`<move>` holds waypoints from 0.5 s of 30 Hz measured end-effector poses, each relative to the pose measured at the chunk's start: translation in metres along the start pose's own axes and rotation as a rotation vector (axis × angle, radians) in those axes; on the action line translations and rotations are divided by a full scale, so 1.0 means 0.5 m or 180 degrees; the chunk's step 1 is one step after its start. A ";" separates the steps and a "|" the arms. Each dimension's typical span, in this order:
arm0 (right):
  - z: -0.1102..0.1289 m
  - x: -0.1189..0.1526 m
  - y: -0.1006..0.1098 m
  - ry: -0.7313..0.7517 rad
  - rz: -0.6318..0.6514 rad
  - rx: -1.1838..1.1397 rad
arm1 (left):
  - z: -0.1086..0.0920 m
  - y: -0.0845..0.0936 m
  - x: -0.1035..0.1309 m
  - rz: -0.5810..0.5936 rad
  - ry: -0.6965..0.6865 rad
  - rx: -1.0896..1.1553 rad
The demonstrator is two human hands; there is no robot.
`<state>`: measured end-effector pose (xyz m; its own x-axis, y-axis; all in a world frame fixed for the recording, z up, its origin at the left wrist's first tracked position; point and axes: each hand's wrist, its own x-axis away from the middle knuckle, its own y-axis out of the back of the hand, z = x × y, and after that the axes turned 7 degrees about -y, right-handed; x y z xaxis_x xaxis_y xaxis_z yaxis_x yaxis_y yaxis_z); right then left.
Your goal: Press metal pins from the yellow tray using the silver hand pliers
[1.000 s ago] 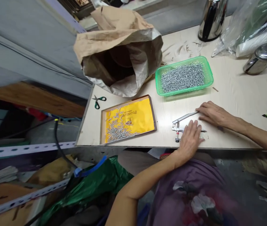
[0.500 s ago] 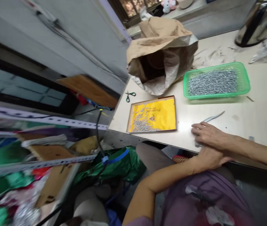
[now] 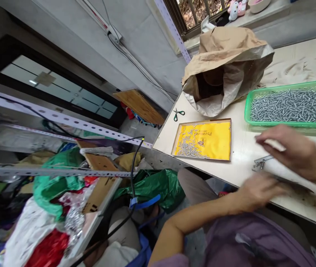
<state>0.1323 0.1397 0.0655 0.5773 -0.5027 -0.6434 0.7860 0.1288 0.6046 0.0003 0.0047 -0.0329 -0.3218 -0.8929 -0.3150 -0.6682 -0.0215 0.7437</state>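
My right hand [image 3: 297, 152] is raised a little over the table, thumb and forefinger curved together in a pinch; anything between the tips is too small or blurred to make out. Below it and to the left, my left hand [image 3: 260, 191] is smeared by motion at the table's front edge, so its fingers do not show clearly. Between the two hands lies a small metal piece [image 3: 259, 164] with several tiny screws or pins at it. A long dark flat object [image 3: 297, 184] extends rightward beside my left hand. Silver screws [image 3: 288, 106] fill a green plastic basket [image 3: 247, 111] behind my right hand.
A shallow box [image 3: 231, 141] with a yellow lining holds scattered screws [image 3: 187, 146]. Green-handled scissors [image 3: 178, 114] lie near the table's left corner. An open brown paper sack [image 3: 224, 55] stands behind. A black cable [image 3: 133, 163] hangs beside the table, near metal shelving [image 3: 63, 128].
My hands, crossed close together before, have come apart; the right one has lifted off the table. The view has swung left, and the silver pointed tool beside my hand no longer shows.
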 end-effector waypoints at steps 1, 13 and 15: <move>-0.022 -0.023 0.022 -0.0304 -0.0192 0.0299 | 0.026 0.033 0.009 -0.0037 -0.0021 -0.0108; -0.176 0.140 0.046 -0.1038 0.0501 0.1316 | 0.285 0.305 0.042 0.0653 0.1367 -0.2186; -0.151 0.188 0.040 -0.1241 0.0543 0.1141 | 0.293 0.304 0.040 0.0818 0.1327 -0.2097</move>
<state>0.2189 0.1595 -0.0183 0.5118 -0.7880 -0.3422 0.5247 -0.0286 0.8508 -0.2060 0.0493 -0.0123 -0.0488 -0.9970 0.0609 -0.0348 0.0626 0.9974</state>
